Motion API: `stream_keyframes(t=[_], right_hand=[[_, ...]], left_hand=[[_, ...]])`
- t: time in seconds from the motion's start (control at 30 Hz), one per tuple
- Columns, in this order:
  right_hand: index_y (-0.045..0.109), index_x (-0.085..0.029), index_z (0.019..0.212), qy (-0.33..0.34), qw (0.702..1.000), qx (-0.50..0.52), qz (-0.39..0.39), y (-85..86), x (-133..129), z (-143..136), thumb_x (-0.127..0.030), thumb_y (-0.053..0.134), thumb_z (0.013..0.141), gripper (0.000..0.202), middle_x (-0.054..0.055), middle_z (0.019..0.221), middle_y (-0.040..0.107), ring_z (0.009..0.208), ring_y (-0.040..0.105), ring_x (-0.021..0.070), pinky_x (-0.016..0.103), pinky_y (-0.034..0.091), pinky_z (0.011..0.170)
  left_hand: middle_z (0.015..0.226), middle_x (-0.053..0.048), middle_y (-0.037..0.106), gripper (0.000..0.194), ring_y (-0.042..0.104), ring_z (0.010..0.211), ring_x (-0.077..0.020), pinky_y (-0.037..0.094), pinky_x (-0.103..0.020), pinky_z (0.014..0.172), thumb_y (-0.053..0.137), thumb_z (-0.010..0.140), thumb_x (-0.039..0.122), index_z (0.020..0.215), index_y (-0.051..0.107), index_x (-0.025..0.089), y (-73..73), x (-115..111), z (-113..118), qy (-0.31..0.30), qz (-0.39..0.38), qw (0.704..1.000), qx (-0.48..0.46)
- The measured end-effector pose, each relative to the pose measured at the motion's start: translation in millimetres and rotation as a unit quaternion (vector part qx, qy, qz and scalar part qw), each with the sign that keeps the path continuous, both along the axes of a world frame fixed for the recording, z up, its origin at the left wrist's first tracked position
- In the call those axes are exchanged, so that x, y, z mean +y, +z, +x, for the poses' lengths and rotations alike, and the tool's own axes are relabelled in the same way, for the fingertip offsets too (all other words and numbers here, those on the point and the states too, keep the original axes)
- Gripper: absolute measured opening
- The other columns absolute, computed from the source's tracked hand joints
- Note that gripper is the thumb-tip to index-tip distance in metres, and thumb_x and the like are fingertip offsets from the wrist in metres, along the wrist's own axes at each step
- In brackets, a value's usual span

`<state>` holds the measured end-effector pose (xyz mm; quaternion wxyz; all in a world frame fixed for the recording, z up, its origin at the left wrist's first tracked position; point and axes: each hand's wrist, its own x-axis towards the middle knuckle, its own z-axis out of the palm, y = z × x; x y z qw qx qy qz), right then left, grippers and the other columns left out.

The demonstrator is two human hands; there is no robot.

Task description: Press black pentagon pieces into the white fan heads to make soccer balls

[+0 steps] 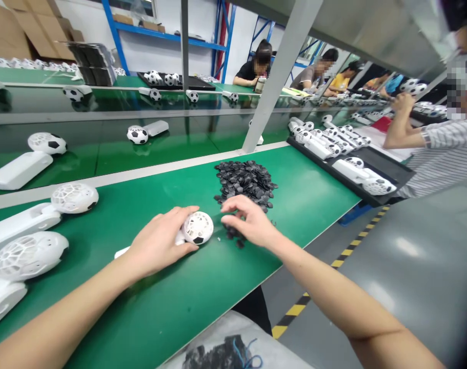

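My left hand point(160, 238) is wrapped round a white football-patterned device point(198, 228), its fingers and thumb on either side of the round head. The device's white handle shows partly beneath that hand. To the right, my right hand point(248, 220) hovers at the near edge of a pile of small black pieces point(244, 179), thumb and fingers curved and apart, with no piece visible between them. A few loose black pieces lie under its fingers. At the left of the green table point(152, 323) lie more white devices point(29, 254) with unfilled football patterns.
A black tray point(404, 177) of finished-looking devices stands at the right, beside a person in a striped shirt point(448, 154). Behind the table a green conveyor point(102, 148) carries spaced devices. A slanted metal post point(273, 87) rises at the table's back edge. More people sit farther back.
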<state>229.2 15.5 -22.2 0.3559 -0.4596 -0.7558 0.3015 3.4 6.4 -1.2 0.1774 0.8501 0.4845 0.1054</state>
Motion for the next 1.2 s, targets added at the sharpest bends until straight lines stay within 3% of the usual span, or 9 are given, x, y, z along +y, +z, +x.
stream_keyframes(t=[0.13,0.23,0.33,0.47,0.6,0.7,0.77,0.93,1.2], right_hand=[[0.066,-0.019,0.084,0.019,0.981,-0.176,0.077,-0.6,15.1,31.7,-0.019,0.057,0.08,0.01,0.004,0.085,0.062,0.081,0.056,0.0162,0.032,0.046,0.076],[0.065,-0.017,0.091,0.067,0.953,-0.277,0.104,-2.9,17.9,34.1,-0.017,0.054,0.082,0.015,0.007,0.091,0.062,0.087,0.053,0.0193,0.035,0.045,0.079],[0.064,-0.017,0.089,0.067,0.943,-0.312,0.098,-0.2,18.9,29.8,-0.015,0.053,0.082,0.013,0.007,0.089,0.06,0.087,0.052,0.0191,0.033,0.044,0.076],[0.058,-0.018,0.077,0.066,0.958,-0.276,0.04,8.1,17.0,27.9,-0.012,0.056,0.078,0.006,0.001,0.074,0.057,0.072,0.053,0.0145,0.027,0.043,0.065],[0.053,-0.019,0.084,0.046,0.992,-0.105,-0.046,11.9,1.7,20.0,-0.017,0.05,0.083,0.004,-0.003,0.067,0.056,0.058,0.052,0.0097,0.023,0.044,0.056],[0.055,-0.018,0.091,0.085,0.991,-0.009,-0.106,14.0,-11.6,7.7,-0.02,0.049,0.085,0.009,-0.001,0.07,0.06,0.057,0.056,0.0091,0.021,0.047,0.053],[0.058,-0.018,0.094,0.125,0.989,-0.008,-0.078,16.2,-15.9,-0.3,-0.018,0.049,0.085,0.013,0.0,0.074,0.062,0.062,0.057,0.0098,0.023,0.049,0.057],[0.063,-0.02,0.084,0.15,0.977,-0.07,0.136,20.5,-12.7,-13.0,-0.021,0.053,0.084,0.011,0.003,0.083,0.06,0.081,0.055,0.0145,0.031,0.047,0.074],[0.057,-0.02,0.097,0.169,0.974,-0.124,0.085,23.3,-18.7,-20.0,-0.015,0.044,0.087,0.017,0.004,0.092,0.059,0.086,0.055,0.0141,0.028,0.046,0.076]], left_hand=[[0.124,-0.002,0.053,0.05,0.049,0.107,-0.0245,0.036,-0.037,0.086,0.051,0.075,0.032,0.124,0.04,0.027,1.3,8.2,-5.2,-0.033,0.025,0.999,0.019],[0.124,-0.001,0.053,0.05,0.049,0.107,-0.024,0.035,-0.038,0.086,0.045,0.077,0.023,0.127,0.039,0.028,2.8,12.2,-7.1,-0.031,0.048,0.998,0.023],[0.123,0.0,0.053,0.054,0.048,0.106,-0.0234,0.034,-0.037,0.086,0.043,0.075,0.016,0.126,0.04,0.03,4.7,12.9,-8.9,-0.052,0.046,0.997,0.018],[0.118,0.0,0.056,0.06,0.047,0.104,-0.0222,0.033,-0.037,0.087,0.039,0.071,0.006,0.126,0.041,0.031,6.4,11.4,-10.7,-0.07,0.043,0.996,0.021],[0.116,0.001,0.057,0.062,0.047,0.102,-0.021,0.031,-0.038,0.09,0.036,0.071,0.002,0.126,0.042,0.031,4.6,10.9,-10.9,-0.075,0.049,0.996,0.017],[0.115,0.0,0.057,0.06,0.046,0.102,-0.021,0.03,-0.038,0.091,0.036,0.073,0.003,0.126,0.042,0.031,2.1,11.6,-11.5,-0.075,0.051,0.996,0.012],[0.114,0.0,0.057,0.059,0.045,0.102,-0.0213,0.03,-0.039,0.092,0.037,0.073,0.004,0.125,0.043,0.03,0.9,11.4,-11.8,-0.071,0.053,0.996,0.011],[0.118,-0.003,0.054,0.065,0.041,0.109,-0.0239,0.02,-0.048,0.1,0.045,0.069,0.009,0.13,0.035,0.03,0.5,6.0,-10.3,-0.06,0.034,0.997,0.016],[0.118,-0.005,0.053,0.06,0.041,0.112,-0.0256,0.016,-0.053,0.102,0.051,0.072,0.026,0.129,0.035,0.028,0.1,0.1,-8.5,-0.048,0.03,0.998,0.005]])
